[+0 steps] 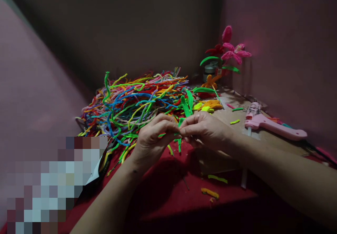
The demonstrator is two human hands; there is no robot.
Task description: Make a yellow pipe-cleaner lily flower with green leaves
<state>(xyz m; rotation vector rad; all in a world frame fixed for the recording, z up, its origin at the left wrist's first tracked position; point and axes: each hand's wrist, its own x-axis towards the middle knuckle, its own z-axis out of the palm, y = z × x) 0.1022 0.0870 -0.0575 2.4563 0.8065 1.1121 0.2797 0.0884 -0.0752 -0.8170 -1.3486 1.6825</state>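
Fingertips of my left hand and my right hand meet in a pinch above the red cloth. A bright green pipe cleaner shows at the pinch, with one part hanging below the fingers and another rising above them. The fingers hide its middle, so its full shape cannot be made out. Just behind my hands stand green leaf shapes of fuzzy pipe cleaner. To the left and behind lies a large tangled pile of coloured pipe cleaners.
At right a pink glue gun lies on a cardboard sheet, its glue stick pointing towards me. Pink pipe-cleaner flowers stand by the back wall. Orange and yellow petals lie nearby. Cut scraps dot the red cloth.
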